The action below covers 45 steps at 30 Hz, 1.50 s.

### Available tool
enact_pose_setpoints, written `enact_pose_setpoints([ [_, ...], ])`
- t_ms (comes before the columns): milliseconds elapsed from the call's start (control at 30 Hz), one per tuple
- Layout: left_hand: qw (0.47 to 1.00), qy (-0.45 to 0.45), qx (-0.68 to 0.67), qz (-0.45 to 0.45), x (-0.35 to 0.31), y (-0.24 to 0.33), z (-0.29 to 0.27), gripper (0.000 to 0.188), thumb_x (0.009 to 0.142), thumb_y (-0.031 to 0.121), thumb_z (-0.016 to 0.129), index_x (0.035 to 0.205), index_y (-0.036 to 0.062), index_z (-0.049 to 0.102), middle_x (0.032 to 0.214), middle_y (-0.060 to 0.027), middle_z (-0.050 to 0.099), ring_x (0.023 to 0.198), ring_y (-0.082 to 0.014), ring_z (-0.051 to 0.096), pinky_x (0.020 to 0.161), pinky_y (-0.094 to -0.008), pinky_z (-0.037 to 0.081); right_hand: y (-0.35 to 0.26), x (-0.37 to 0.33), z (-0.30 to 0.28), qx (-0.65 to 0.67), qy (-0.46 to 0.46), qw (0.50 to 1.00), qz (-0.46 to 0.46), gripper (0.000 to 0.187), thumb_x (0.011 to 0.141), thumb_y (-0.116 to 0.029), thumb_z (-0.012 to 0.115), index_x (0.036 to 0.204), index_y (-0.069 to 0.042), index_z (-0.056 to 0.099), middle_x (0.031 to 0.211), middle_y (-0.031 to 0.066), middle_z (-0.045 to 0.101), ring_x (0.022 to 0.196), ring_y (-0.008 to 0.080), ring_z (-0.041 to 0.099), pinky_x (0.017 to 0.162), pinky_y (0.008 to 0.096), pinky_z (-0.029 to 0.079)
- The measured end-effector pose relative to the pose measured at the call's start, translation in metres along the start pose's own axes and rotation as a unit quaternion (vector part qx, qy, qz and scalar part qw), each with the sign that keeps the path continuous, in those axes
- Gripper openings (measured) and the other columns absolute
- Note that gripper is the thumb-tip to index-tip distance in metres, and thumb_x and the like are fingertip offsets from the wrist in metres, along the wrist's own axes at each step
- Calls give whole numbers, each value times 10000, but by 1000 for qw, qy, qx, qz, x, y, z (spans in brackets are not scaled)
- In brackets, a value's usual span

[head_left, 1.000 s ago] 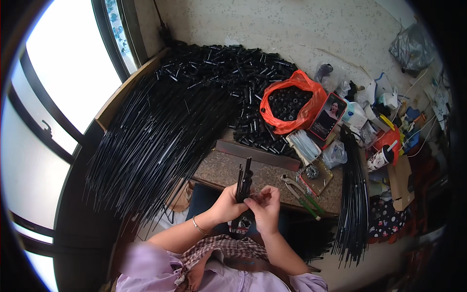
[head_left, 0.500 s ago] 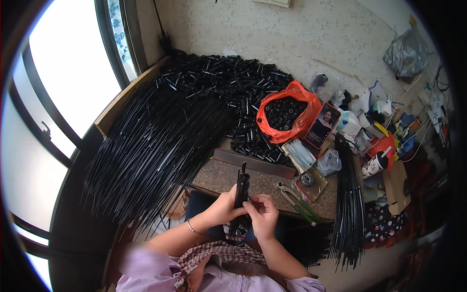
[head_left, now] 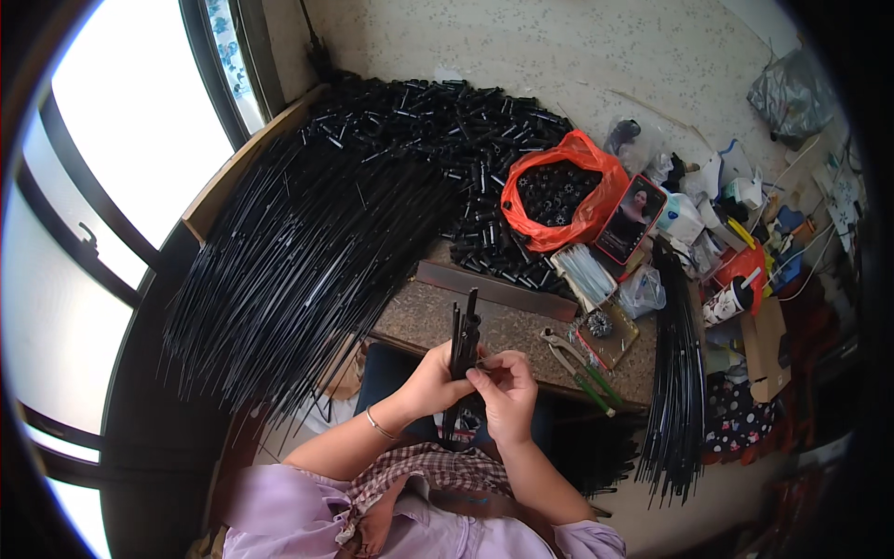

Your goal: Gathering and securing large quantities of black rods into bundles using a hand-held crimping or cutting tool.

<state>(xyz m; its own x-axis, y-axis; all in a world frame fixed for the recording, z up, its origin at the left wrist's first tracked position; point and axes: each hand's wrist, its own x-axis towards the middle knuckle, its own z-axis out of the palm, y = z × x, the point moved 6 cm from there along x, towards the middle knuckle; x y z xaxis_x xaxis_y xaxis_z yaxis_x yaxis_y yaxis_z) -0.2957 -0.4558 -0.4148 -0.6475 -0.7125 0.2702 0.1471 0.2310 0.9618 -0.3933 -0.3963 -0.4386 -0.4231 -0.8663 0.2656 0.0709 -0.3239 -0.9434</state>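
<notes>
My left hand (head_left: 434, 380) is wrapped round an upright bundle of black rods (head_left: 464, 337), with a thicker black tubular piece among them. Thin rod ends stick out above the fist and hang below it. My right hand (head_left: 506, 399) is closed in a pinch against the bundle's right side. Whatever lies between those fingertips is too small or hidden to name. Both hands are in front of the table's near edge, above my lap. Beyond them a dark metal bar (head_left: 495, 292) lies along the tabletop (head_left: 424, 320).
Long thin black rods (head_left: 289, 252) fan across the left, with a heap of short black tubes (head_left: 419, 121) behind. A red bag (head_left: 520, 226) holds small black parts. Right of it are a phone (head_left: 631, 219), green-handled pliers (head_left: 579, 373), another rod bundle (head_left: 672, 391) and a patterned cup (head_left: 726, 303).
The view has shifted slightly, so the table things sit a little higher and further right. Both hands keep hold at the bundle; the right fingers have changed position slightly against it.
</notes>
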Motion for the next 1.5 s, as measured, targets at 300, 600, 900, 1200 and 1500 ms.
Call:
enact_pose_setpoints([
  [300, 996, 31, -84, -6, -4, 0, 12, 206, 744, -48, 584, 939, -7, 533, 812, -40, 585, 739, -103, 560, 639, -240, 467, -36, 27, -8, -194, -91, 974, -73, 337, 618, -92, 793, 887, -60, 593, 845, 17, 461, 705, 93, 460, 609, 223, 405],
  [600, 993, -49, -62, 86, 16, 108, 4, 157, 780, 30, 643, 885, 10, 526, 717, -39, 548, 654, -107, 554, 602, -247, 444, -169, -19, 6, -421, -56, 778, -463, 249, 667, -74, 716, 904, -27, 656, 906, 72, 584, 759, 241, 549, 635, 307, 471],
  [900, 990, 3, 37, 134, 10, 100, 2, 218, 758, 87, 690, 927, 22, 568, 593, -18, 523, 533, -48, 441, 508, -228, 392, -7, -36, -150, -826, -41, 561, -46, 500, 721, -18, 616, 1200, -59, 476, 1145, 167, 435, 968, 308, 487, 822, 419, 424],
  [1200, 988, -32, -52, 144, 22, 113, -27, 970, 522, 284, 872, 1319, 52, 369, 679, 71, 457, 549, -23, 353, 491, -172, 290, -85, -39, -68, -60, -82, 983, 152, 298, 680, -36, 639, 963, -61, 548, 1007, 57, 497, 967, 247, 494, 790, 353, 414],
  [1500, 981, 79, 48, 172, 19, 114, -35, 954, 458, 377, 876, 1241, 29, 457, 748, 5, 565, 652, -33, 489, 589, -199, 401, -200, -37, -10, -652, -95, 652, -374, 167, 568, -129, 706, 700, -81, 616, 991, 5, 531, 990, 316, 452, 821, 441, 341],
])
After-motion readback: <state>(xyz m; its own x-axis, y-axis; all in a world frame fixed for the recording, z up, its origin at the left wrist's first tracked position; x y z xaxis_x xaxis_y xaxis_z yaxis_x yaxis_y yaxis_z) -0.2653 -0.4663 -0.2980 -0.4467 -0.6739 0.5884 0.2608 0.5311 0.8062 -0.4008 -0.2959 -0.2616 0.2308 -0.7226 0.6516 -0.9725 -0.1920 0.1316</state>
